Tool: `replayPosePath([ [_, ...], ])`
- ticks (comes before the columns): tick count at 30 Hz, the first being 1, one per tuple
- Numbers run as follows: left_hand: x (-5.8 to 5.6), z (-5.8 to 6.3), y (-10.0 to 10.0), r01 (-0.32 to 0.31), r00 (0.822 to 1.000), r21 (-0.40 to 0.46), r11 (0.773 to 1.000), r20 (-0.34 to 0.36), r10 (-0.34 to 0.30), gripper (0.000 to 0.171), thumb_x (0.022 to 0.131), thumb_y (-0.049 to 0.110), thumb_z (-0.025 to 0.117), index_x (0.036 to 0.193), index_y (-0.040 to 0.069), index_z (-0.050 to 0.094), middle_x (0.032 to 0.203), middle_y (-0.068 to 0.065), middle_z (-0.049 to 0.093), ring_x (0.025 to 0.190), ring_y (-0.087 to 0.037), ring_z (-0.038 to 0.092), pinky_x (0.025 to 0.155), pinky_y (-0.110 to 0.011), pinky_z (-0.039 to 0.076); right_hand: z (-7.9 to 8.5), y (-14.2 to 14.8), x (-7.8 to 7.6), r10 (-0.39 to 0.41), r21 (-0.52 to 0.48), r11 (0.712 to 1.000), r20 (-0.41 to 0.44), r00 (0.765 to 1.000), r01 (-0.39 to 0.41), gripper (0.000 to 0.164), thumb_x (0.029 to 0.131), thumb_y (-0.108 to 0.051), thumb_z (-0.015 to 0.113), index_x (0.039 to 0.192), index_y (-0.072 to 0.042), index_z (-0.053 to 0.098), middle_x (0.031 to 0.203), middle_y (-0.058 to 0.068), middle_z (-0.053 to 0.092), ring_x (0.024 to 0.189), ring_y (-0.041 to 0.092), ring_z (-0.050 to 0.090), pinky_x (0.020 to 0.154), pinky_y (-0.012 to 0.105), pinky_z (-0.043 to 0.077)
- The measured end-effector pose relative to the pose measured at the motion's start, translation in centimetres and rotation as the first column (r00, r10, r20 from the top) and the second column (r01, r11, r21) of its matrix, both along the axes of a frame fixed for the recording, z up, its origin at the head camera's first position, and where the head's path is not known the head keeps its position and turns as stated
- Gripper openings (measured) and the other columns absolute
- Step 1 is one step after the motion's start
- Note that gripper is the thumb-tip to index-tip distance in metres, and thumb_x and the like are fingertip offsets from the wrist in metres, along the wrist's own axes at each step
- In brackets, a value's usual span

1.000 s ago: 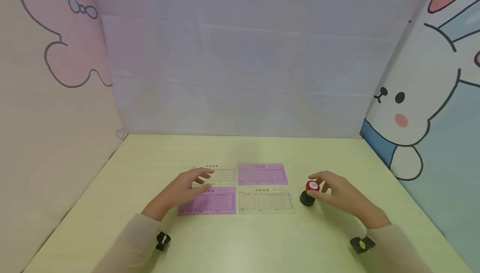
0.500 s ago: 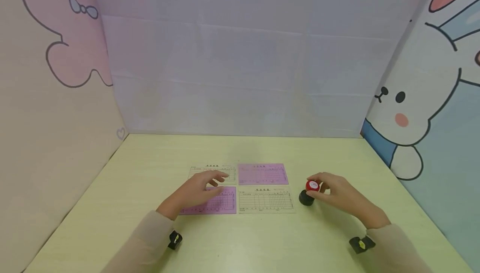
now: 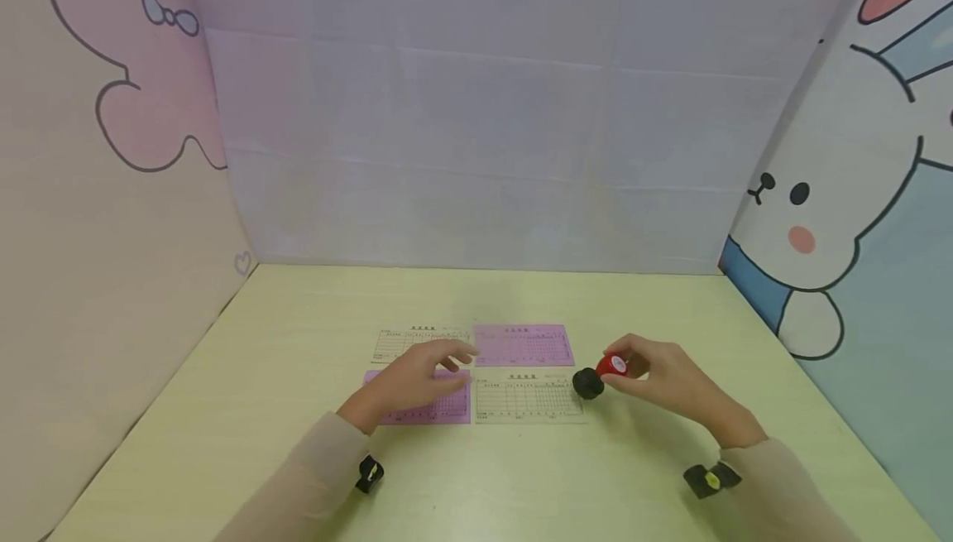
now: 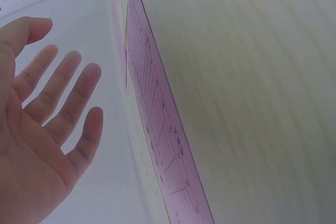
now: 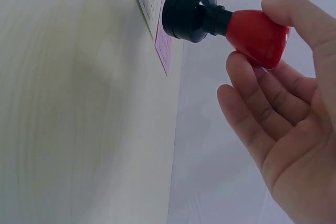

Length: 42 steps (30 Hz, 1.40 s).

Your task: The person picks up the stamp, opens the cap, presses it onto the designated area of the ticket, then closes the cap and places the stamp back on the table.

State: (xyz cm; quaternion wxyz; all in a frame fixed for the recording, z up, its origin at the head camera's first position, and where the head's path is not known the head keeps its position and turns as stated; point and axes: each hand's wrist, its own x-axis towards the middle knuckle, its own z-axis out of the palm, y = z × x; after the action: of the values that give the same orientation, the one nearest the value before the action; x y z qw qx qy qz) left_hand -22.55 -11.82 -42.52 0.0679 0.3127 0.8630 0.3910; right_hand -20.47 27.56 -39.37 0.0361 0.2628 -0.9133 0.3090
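My right hand (image 3: 668, 376) pinches a stamp by its red handle (image 5: 256, 36), thumb on one side and fingers on the other. The stamp's black base (image 3: 588, 383) points left, tilted, over the right edge of the near white form (image 3: 521, 401). In the right wrist view the base is off the table. My left hand (image 3: 417, 381) holds nothing and hovers above the near purple form (image 4: 163, 114), partly covering it in the head view. Its fingers are spread and slightly bent.
Behind lie a white form (image 3: 395, 347) and a purple form (image 3: 524, 346), completing a two-by-two block on the pale yellow table (image 3: 521, 484). A back wall (image 3: 476, 128) and cartoon-printed side walls enclose the table.
The stamp has risen off the table in my right hand, moved left and tipped from upright. My left hand has shifted right across the near purple form.
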Motion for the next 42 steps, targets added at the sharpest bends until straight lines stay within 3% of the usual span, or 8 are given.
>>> replayPosePath([
  [10,-0.1,-0.3,1.5,0.028,0.999,0.079,0.996,0.017,-0.029,0.049,0.094,0.028,0.073,0.138,0.013,0.059,0.133,-0.009,0.063,0.114,-0.026,0.063,0.097,-0.046,0.051,-0.6,-1.6,-0.4,0.021,-0.118,0.993,0.124,0.992,-0.006,0.033,0.087,-0.022,0.081,0.114,-0.012,0.065,0.099,-0.003,0.069,0.087,0.014,0.067,0.08,0.025,0.058],
  [16,0.1,-0.3,2.5,-0.016,1.0,0.136,0.991,0.027,0.013,0.052,0.091,0.037,0.075,0.137,0.02,0.06,0.136,-0.004,0.062,0.117,-0.021,0.062,0.098,-0.046,0.05,-0.7,-2.8,-0.6,0.099,-0.263,0.964,0.245,0.964,-0.032,0.035,0.091,-0.02,0.076,0.121,-0.006,0.063,0.107,0.006,0.069,0.096,0.022,0.067,0.088,0.022,0.054],
  [20,0.1,-0.6,3.0,-0.018,1.0,0.162,0.987,0.007,0.017,0.054,0.089,0.039,0.076,0.138,0.022,0.06,0.136,-0.002,0.062,0.118,-0.02,0.062,0.099,-0.044,0.05,-0.7,-3.4,-0.7,0.163,-0.345,0.937,0.288,0.944,-0.056,0.036,0.093,-0.016,0.074,0.124,-0.003,0.061,0.109,0.011,0.069,0.099,0.025,0.067,0.089,0.024,0.055],
  [25,0.2,-0.8,3.5,-0.001,1.0,0.195,0.981,-0.022,0.005,0.06,0.088,0.04,0.078,0.142,0.022,0.058,0.14,0.002,0.059,0.118,-0.019,0.062,0.098,-0.049,0.051,-1.1,-4.3,-0.8,0.183,-0.405,0.914,0.341,0.922,-0.032,0.039,0.095,-0.017,0.072,0.128,-0.001,0.058,0.113,0.014,0.067,0.102,0.027,0.067,0.087,0.026,0.056],
  [32,0.5,-0.4,4.1,-0.03,0.999,0.232,0.972,-0.015,0.035,0.065,0.084,0.044,0.08,0.143,0.027,0.057,0.14,0.007,0.059,0.117,-0.015,0.063,0.097,-0.048,0.052,-1.8,-5.7,-0.8,0.188,-0.461,0.887,0.387,0.903,0.013,0.043,0.095,-0.018,0.072,0.131,-0.001,0.056,0.116,0.016,0.067,0.106,0.031,0.065,0.088,0.027,0.056],
  [37,0.7,-0.1,4.3,-0.079,0.997,0.254,0.964,0.026,0.075,0.068,0.081,0.046,0.082,0.143,0.035,0.056,0.138,0.01,0.06,0.115,-0.019,0.065,0.094,-0.051,0.053,-2.1,-6.6,-0.6,0.18,-0.499,0.866,0.388,0.904,0.041,0.041,0.095,-0.019,0.071,0.13,-0.003,0.056,0.118,0.016,0.066,0.109,0.038,0.064,0.09,0.029,0.056],
  [42,0.8,0.1,4.5,-0.108,0.994,0.26,0.96,0.035,0.102,0.064,0.082,0.047,0.081,0.141,0.033,0.059,0.136,0.007,0.062,0.111,-0.019,0.068,0.093,-0.048,0.054,-2.3,-7.4,-0.4,0.158,-0.503,0.861,0.394,0.906,0.069,0.041,0.095,-0.02,0.071,0.129,-0.003,0.056,0.119,0.014,0.066,0.109,0.036,0.064,0.09,0.029,0.055],
])
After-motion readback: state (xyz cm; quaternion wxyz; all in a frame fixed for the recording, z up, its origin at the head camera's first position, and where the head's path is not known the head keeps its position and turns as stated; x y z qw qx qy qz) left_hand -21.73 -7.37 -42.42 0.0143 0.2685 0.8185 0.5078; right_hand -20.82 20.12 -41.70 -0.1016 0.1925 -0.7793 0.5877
